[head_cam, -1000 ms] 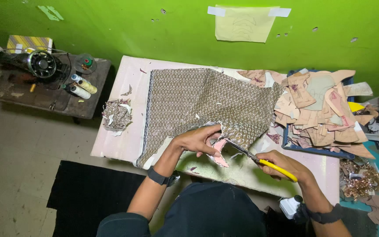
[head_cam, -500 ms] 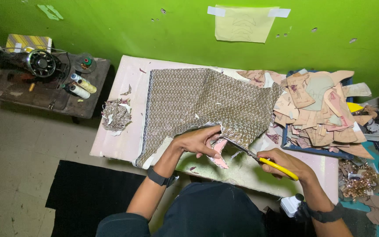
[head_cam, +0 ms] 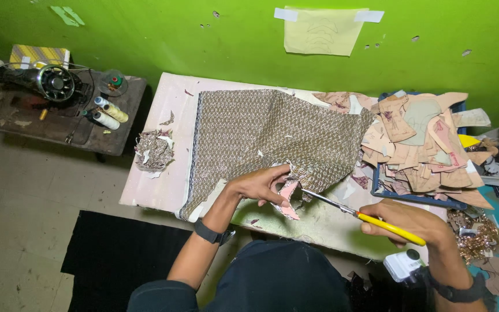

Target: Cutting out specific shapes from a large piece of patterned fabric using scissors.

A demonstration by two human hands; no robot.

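Right hand (head_cam: 402, 222) lower right gripping yellow-handled scissors (head_cam: 365, 218), blades at a pink paper pattern piece (head_cam: 287, 199) at frame centre, left hand (head_cam: 259, 185) pinching it against the patterned fabric (head_cam: 267, 136) on the table (head_cam: 163, 173), cut pattern pile (head_cam: 420, 144) at right.

The right hand (head_cam: 402, 222) hides the scissors' (head_cam: 342, 209) handle loops.

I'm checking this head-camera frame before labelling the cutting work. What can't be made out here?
- Scissors: blade tips hidden under the patterned fabric and the left hand, so the cut line is unseen.
- Pink piece: its shape partly covered by the left hand.
- Right hand: fingers wrapped around the yellow handles; grip detail unclear.
- Stack of paper patterns: markings too small.
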